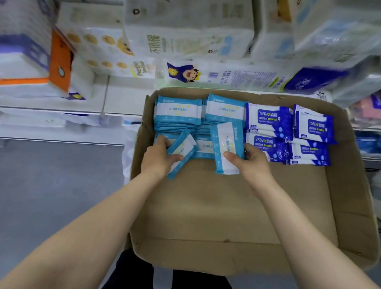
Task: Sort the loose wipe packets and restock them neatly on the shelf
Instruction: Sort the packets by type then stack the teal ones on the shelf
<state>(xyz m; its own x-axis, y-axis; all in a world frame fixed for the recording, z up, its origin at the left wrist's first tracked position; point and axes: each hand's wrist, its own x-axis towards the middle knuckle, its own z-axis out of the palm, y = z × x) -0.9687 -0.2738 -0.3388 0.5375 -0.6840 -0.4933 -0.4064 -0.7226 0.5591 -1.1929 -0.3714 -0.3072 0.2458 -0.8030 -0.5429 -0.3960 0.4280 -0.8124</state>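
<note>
An open cardboard box (237, 208) holds wipe packets along its far side. Light-blue packets (178, 110) are stacked at the far left and middle; dark-blue alcohol wipe packets (268, 119) lie at the far right. My left hand (160, 158) grips one tilted light-blue packet (182, 150) between thumb and fingers. In my right hand (250, 163), a second light-blue packet (226, 146) is held upright by its right edge, thumb on its front. More light-blue packets lie beneath both hands, partly hidden.
White shelves (54, 106) run behind the box, stacked with tissue and paper packs (186, 33) and an orange box (59, 60). Grey floor (39, 191) lies to the left. The near half of the box floor is bare cardboard.
</note>
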